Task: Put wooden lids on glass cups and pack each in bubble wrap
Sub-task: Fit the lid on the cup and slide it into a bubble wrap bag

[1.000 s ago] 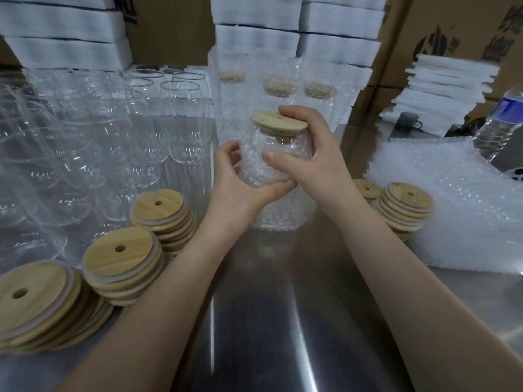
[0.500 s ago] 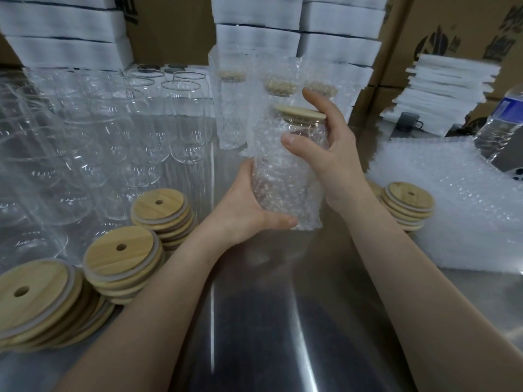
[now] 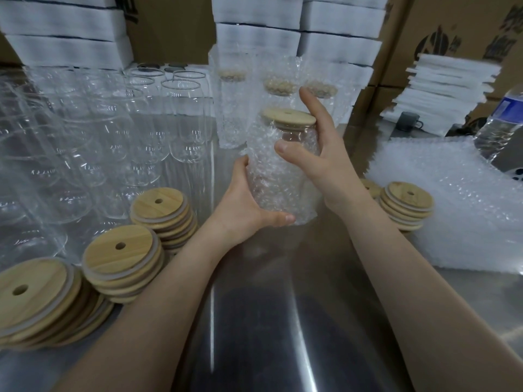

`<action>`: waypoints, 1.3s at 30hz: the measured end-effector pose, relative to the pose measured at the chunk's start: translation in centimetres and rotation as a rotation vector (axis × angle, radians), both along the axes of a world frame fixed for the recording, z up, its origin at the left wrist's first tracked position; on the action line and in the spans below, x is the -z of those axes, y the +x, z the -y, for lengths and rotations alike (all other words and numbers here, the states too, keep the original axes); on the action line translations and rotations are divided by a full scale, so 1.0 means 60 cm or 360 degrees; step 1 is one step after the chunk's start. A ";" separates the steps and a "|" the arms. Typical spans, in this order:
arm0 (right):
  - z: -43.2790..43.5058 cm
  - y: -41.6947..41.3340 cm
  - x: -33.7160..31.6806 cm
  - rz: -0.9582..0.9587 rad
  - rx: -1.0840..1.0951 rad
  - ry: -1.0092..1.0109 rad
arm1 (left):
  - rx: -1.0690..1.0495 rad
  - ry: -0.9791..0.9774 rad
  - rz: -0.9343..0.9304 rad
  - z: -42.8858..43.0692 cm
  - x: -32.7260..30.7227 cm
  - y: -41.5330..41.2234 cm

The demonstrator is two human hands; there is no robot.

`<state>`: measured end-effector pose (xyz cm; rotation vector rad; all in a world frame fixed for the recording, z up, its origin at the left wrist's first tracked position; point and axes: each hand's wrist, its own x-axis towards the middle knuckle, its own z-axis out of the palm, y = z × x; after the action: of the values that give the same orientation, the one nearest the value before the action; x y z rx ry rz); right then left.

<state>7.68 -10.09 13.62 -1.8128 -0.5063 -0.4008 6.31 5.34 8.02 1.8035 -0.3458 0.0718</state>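
Since one second earlier, the left hand [image 3: 243, 205] has slid from the middle of the glass cup [image 3: 285, 190] to its base, and the right hand [image 3: 331, 165] has left the top of the wooden lid [image 3: 288, 117] for the lid's side. Left hand: fingers and thumb curled round the cup's lower part, grasping it through the bubble wrap [image 3: 268, 165], thumb across the bottom edge. Right hand: released, fingers straight and spread; thumb tip touching the wrap just below the lid, index finger raised beside the lid rim. Cup: upright between both hands, lid seated on top. Outward of the left hand, stacked lids [image 3: 121, 256] and bare cups [image 3: 147, 131]; outward of the right hand, a lid stack [image 3: 407, 202] and bubble-wrap sheets [image 3: 452, 207]; beyond the fingertips, wrapped cups [image 3: 229, 108]
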 end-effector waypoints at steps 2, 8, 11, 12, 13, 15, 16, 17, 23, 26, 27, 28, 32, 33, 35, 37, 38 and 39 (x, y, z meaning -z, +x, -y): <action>0.003 0.003 -0.006 -0.0120 -0.0070 0.0029 | -0.0026 -0.0042 -0.0013 -0.001 0.003 0.003; 0.013 0.001 -0.024 -0.0342 -0.0393 0.0682 | -0.0020 -0.0139 -0.0044 -0.002 -0.002 0.005; 0.022 -0.001 -0.024 -0.0336 -0.0291 0.0712 | -0.0042 -0.0370 -0.0068 -0.004 -0.010 0.002; 0.024 0.000 -0.024 -0.0327 -0.0213 0.0651 | -0.0045 -0.0449 -0.0072 -0.004 -0.013 0.000; 0.026 0.001 -0.024 -0.0312 -0.0140 0.0595 | -0.0042 -0.0522 -0.0078 -0.004 -0.017 -0.002; 0.028 -0.001 -0.025 -0.0314 -0.0091 0.0635 | -0.0055 -0.0656 -0.0085 -0.004 -0.026 -0.005; 0.028 -0.002 -0.027 -0.0348 -0.0116 0.0714 | -0.0070 -0.0723 -0.0081 -0.005 -0.030 -0.006; 0.030 -0.001 -0.029 -0.0379 -0.0160 0.0773 | -0.0079 -0.0789 -0.0078 -0.005 -0.034 -0.006; 0.054 0.013 -0.029 -0.0422 -0.0505 0.0307 | -0.0111 -0.1055 -0.0061 -0.002 -0.052 -0.014; 0.063 0.016 -0.025 -0.0397 -0.0706 0.0293 | -0.0222 -0.1172 -0.0071 0.001 -0.060 -0.018; 0.065 0.016 -0.026 -0.0414 -0.0754 0.0324 | -0.0257 -0.1203 -0.0057 0.001 -0.058 -0.016; 0.066 0.017 -0.027 -0.0428 -0.0756 0.0329 | -0.0283 -0.1235 -0.0034 0.001 -0.057 -0.014; 0.058 0.019 -0.021 -0.0326 -0.0381 0.0242 | -0.0349 -0.1278 0.0088 -0.001 -0.059 -0.009; 0.055 0.018 -0.019 -0.0291 -0.0329 0.0271 | -0.0365 -0.1276 0.0121 -0.002 -0.060 -0.008; 0.047 0.014 -0.017 -0.0240 -0.0276 0.0385 | -0.0396 -0.1284 0.0175 -0.003 -0.063 -0.007; 0.042 0.012 -0.020 -0.0200 -0.0243 0.0509 | -0.0409 -0.1306 0.0216 -0.004 -0.067 -0.007; 0.040 0.011 -0.022 -0.0187 -0.0228 0.0553 | -0.0397 -0.1308 0.0229 -0.005 -0.069 -0.008; 0.038 0.010 -0.024 -0.0166 -0.0201 0.0578 | -0.0373 -0.1288 0.0245 -0.006 -0.071 -0.010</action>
<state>8.26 -12.40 15.04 -1.4354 -0.4413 -0.2883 5.71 5.67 12.30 1.0269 -0.1703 0.4522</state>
